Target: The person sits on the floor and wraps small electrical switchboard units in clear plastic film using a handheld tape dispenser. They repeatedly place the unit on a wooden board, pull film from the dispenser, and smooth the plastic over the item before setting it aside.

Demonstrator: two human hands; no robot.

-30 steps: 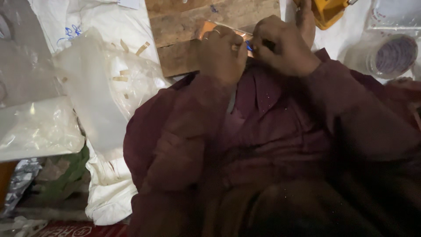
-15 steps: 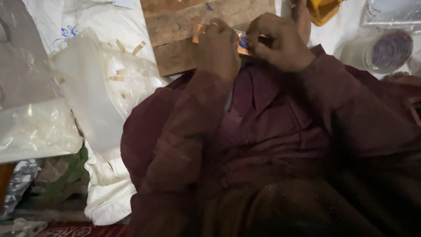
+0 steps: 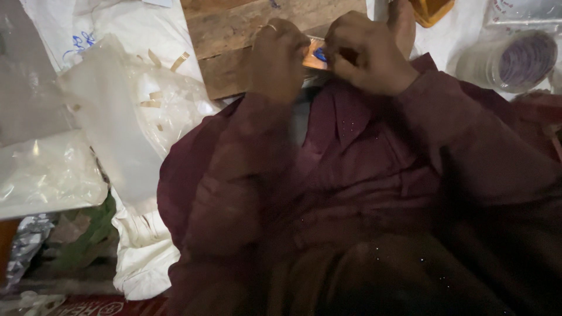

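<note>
Wooden board (image 3: 234,35), clear plastic bags (image 3: 50,175), white cloth (image 3: 143,257), round plastic container (image 3: 515,61), paper scraps (image 3: 178,60)

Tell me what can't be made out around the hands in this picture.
- Head view: orange-and-blue item, mostly covered by the left hand and right hand; its kind is unclear.
- Left hand: motion-blurred, grip unreadable.
- Yellow object: cut off by the top edge.
- Round clear container: contents too blurred.

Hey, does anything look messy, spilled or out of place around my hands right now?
Yes. Small tan strips lie scattered loose across the clear plastic left of the wooden board. Both the left hand and right hand pinch a small orange piece that looks intact.
</note>
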